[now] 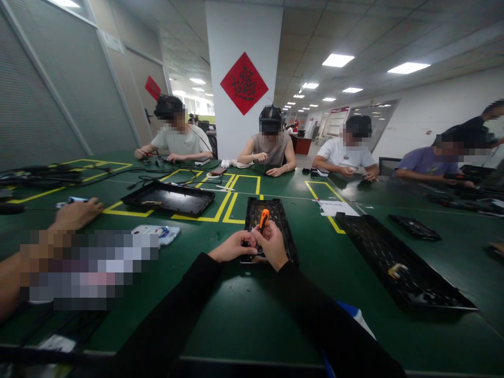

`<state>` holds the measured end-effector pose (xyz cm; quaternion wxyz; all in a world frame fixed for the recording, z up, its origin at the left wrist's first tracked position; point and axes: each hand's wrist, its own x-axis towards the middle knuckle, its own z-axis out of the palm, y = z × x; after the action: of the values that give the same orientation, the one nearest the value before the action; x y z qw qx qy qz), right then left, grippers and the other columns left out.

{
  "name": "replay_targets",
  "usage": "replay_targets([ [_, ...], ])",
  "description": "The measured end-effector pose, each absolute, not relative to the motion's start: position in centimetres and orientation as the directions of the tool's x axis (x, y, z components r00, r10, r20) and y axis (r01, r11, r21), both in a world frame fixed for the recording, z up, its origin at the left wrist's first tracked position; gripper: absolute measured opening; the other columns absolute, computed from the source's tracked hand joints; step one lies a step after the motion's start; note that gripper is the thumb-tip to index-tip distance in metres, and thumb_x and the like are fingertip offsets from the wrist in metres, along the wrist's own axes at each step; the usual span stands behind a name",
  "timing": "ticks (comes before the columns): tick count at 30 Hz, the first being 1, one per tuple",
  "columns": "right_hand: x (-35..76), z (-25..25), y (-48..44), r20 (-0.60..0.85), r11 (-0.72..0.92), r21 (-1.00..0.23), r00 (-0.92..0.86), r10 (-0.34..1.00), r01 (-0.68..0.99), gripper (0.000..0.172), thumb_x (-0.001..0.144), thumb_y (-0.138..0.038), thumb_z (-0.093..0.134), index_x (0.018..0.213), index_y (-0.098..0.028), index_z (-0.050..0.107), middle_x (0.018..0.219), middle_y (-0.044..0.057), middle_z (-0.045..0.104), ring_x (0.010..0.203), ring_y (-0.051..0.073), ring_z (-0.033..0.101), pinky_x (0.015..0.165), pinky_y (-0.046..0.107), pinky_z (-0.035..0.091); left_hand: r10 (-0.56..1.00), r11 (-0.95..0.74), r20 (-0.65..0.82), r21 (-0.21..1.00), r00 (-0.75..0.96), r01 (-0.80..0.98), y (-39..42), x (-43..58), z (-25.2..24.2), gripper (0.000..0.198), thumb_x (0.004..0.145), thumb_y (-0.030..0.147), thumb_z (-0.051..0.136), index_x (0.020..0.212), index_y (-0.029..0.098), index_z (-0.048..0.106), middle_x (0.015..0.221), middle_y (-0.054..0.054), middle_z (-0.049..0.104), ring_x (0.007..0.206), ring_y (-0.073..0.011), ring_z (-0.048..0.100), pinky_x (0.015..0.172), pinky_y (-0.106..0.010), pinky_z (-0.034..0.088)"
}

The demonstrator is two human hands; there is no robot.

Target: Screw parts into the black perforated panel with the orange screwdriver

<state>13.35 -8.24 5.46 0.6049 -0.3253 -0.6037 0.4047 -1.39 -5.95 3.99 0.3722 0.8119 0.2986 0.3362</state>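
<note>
My right hand [272,245] is closed round an orange-handled screwdriver [263,219], held upright with its tip down at the near end of a black slotted tray [275,212]. My left hand [231,247] is closed on a small dark part at the same near end of the tray, its fingers touching my right hand. What the part is I cannot make out. Both arms wear black sleeves and rest on the green table [244,310].
A long black tray [397,262] lies to the right with a small pale piece in it. A black flat tray [169,198] lies at the left inside yellow tape lines. A neighbour's arm [74,215] reaches in from the left by a phone [157,232]. Several people sit opposite.
</note>
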Motion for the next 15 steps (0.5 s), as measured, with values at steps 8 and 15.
replay_targets([
  [8, 13.37, 5.5, -8.39, 0.482, 0.482, -0.876, -0.02, 0.876, 0.004, 0.027, 0.071, -0.031, 0.062, 0.092, -0.017, 0.053, 0.07, -0.001, 0.055, 0.057, 0.01, 0.049, 0.052, 0.022, 0.042, 0.714, -0.549, 0.287, 0.795, 0.639, 0.256, -5.83, -1.89, 4.4, 0.024, 0.069, 0.035, 0.063, 0.076, 0.012, 0.061, 0.082, -0.004, 0.062, 0.079, -0.0135, 0.055, 0.079, -0.028, 0.041],
  [15, 13.29, 5.44, -8.23, 0.493, 0.493, -0.868, 0.015, 0.87, -0.055, 0.038, 0.069, -0.029, 0.064, 0.102, -0.018, 0.048, 0.077, 0.001, 0.059, 0.06, 0.01, 0.053, 0.055, 0.023, 0.045, 0.679, -0.582, 0.298, 0.776, 0.671, 0.244, -5.84, -2.27, 4.93, 0.026, 0.071, 0.035, 0.062, 0.084, 0.013, 0.064, 0.089, -0.006, 0.063, 0.087, -0.0153, 0.055, 0.086, -0.03, 0.039],
])
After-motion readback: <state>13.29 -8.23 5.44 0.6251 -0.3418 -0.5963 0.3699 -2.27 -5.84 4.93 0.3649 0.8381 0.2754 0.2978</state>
